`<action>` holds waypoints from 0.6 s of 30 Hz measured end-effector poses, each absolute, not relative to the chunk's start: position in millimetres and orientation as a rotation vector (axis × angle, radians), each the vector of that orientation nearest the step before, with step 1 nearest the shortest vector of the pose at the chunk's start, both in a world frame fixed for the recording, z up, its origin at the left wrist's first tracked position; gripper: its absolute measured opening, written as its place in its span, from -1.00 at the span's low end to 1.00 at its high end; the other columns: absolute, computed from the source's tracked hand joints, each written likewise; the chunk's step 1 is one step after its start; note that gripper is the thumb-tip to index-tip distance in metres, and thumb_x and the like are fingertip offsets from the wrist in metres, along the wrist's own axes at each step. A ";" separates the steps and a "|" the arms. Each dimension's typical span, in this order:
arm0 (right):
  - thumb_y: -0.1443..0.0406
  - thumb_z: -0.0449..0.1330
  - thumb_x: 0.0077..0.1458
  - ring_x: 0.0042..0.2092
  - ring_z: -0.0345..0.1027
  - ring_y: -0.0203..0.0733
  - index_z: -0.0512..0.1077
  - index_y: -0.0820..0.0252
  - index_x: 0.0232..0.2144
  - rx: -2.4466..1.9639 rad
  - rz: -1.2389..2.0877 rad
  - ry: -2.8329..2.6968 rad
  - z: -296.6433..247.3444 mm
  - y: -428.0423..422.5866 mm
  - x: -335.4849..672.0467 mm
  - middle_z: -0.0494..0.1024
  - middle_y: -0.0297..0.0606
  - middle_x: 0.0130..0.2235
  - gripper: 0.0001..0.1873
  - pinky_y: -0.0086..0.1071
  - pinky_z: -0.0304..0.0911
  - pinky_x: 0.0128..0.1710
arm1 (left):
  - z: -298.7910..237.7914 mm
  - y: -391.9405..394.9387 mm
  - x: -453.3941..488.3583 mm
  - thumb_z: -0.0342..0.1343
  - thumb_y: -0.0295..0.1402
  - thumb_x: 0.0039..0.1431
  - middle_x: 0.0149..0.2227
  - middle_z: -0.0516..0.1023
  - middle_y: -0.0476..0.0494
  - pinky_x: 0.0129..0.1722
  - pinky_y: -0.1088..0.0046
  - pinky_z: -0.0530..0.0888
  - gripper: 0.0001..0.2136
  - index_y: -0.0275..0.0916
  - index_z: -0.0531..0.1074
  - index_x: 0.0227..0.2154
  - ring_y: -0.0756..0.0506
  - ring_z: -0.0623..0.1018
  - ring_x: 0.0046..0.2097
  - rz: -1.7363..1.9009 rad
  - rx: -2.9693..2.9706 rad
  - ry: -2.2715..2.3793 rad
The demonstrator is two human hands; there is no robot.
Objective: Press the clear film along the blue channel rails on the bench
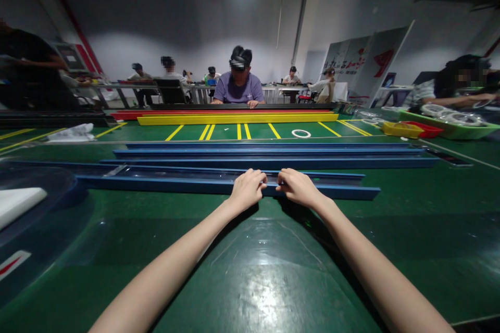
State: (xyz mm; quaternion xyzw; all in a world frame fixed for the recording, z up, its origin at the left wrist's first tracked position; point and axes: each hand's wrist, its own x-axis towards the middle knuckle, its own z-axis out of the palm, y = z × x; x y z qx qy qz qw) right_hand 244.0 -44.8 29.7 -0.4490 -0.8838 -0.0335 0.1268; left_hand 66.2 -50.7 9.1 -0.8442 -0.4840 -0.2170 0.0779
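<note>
Left hand [247, 190]: fingers curled over the nearest blue rail [195, 185], gripping its top edge.
Right hand [297, 187]: fingers clamped likewise, just beside the left.
Rail: lay crosswise on the green desk [258, 270], other blue rails [269, 153] behind.

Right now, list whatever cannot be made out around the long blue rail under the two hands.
- Head view: fingertips of left hand and right hand curl over the nearest long blue rail, hiding anything pinched there.
- Rail's left end blurs behind a clear curved cover.
- Contents of the far green tray: too small.
</note>
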 end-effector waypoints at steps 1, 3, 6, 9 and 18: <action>0.35 0.08 -0.03 -0.31 0.20 -0.28 0.31 0.20 -0.43 -1.317 -0.086 -2.567 29.6 -44.8 244.0 0.38 -0.28 -0.36 -0.96 -0.47 0.01 -0.37 | 8.7 -50.8 66.2 0.00 -0.42 0.07 -0.36 0.42 0.04 -0.38 0.47 0.26 -0.96 -0.15 0.31 -0.41 -0.05 0.33 -0.27 -0.650 -2.525 -1.449; 0.33 0.09 -0.04 -0.31 0.20 -0.28 0.31 0.20 -0.43 -1.329 -0.071 -2.555 29.0 -45.0 244.0 0.38 -0.28 -0.37 -0.95 -0.47 0.02 -0.37 | 8.1 -51.3 65.9 0.00 -0.42 0.07 -0.36 0.42 0.04 -0.37 0.47 0.27 -0.97 -0.16 0.31 -0.41 -0.05 0.33 -0.27 -0.654 -2.523 -1.447; 0.30 0.07 -0.02 -0.31 0.19 -0.28 0.30 0.19 -0.41 -1.323 -0.070 -2.538 27.0 -45.5 244.3 0.37 -0.28 -0.36 -0.93 -0.46 0.04 -0.36 | 7.7 -52.4 65.6 -0.01 -0.41 0.07 -0.35 0.42 0.03 -0.34 0.47 0.28 -0.97 -0.16 0.31 -0.41 -0.05 0.34 -0.26 -0.674 -2.522 -1.460; 0.28 0.05 0.01 -0.30 0.19 -0.27 0.28 0.19 -0.37 -1.292 -0.053 -2.532 25.1 -45.8 246.4 0.36 -0.27 -0.35 -0.89 -0.45 0.06 -0.34 | 8.4 -53.5 65.9 -0.02 -0.39 0.08 -0.36 0.42 0.01 -0.31 0.47 0.28 -0.97 -0.18 0.30 -0.43 -0.05 0.34 -0.26 -0.689 -2.520 -1.490; 0.29 0.07 -0.01 -0.31 0.15 -0.25 0.25 0.20 -0.42 -1.176 0.032 -2.492 23.4 -43.6 251.8 0.33 -0.26 -0.38 -0.92 -0.42 0.09 -0.33 | 11.1 -55.0 66.4 -0.02 -0.35 0.09 -0.37 0.41 -0.03 -0.27 0.45 0.30 -0.95 -0.19 0.29 -0.43 -0.06 0.36 -0.25 -0.659 -2.500 -1.552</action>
